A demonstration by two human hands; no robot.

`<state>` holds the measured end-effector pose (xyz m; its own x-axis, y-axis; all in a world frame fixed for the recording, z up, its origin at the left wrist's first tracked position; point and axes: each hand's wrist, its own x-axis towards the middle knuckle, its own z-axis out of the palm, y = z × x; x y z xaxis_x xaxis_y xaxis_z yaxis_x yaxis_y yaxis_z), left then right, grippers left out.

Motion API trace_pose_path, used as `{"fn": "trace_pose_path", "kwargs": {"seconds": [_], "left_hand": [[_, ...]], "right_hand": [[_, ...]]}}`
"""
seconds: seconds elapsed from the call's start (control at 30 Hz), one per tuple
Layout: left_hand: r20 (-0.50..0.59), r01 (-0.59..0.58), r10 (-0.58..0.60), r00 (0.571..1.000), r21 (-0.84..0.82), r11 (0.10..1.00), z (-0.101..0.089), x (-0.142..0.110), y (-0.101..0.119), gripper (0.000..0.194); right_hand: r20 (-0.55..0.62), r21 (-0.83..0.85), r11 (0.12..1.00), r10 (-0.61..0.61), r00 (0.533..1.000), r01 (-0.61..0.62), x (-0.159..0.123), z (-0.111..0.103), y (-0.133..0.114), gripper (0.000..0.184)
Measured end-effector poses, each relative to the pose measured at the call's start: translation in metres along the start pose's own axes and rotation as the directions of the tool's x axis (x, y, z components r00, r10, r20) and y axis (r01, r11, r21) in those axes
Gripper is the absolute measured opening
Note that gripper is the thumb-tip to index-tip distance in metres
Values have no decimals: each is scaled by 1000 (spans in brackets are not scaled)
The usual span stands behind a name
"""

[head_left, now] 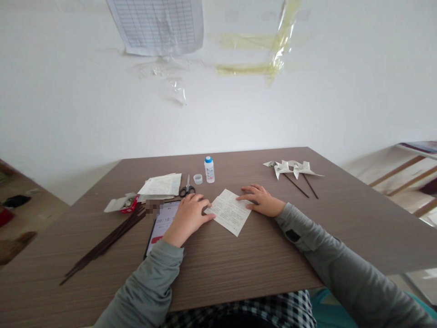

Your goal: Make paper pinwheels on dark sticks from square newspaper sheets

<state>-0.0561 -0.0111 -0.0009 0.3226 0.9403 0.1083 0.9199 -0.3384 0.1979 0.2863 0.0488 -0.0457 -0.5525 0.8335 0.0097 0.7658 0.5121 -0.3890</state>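
Observation:
A square sheet of printed paper lies flat on the table with one corner toward me. My left hand rests at its left corner, thumb and index finger apart on either side of that corner. On the right corner, my right hand lies with its fingers spread, the fingertips on the paper. Neither hand grips it. Behind the left hand are scissors, a small clear cap and a white bottle with a blue top.
Two paper pinwheels on thin brown sticks lie at the back right. To the left are a stack of paper sheets, an open red box, a bundle of brown sticks and a phone showing a timer. A wall stands behind the table.

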Motion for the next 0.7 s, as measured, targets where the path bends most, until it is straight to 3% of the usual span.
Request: {"fn": "trace_pose_path", "kwargs": {"seconds": [0.27,0.53,0.7], "left_hand": [[-7,-19,19,1000,-25,999,0,1,1,31],[-120,-3,-1,993,-40,999,-8,4,-11,26],[-213,148,-134,968,54,987,-15,6,-32,26]], "right_hand": [[-20,-36,999,-28,999,28,2,2,29,53],[-100,-5,1000,-23,995,22,-2,1,18,43],[-218,33,995,-87,972,97,-3,0,8,33]]}}
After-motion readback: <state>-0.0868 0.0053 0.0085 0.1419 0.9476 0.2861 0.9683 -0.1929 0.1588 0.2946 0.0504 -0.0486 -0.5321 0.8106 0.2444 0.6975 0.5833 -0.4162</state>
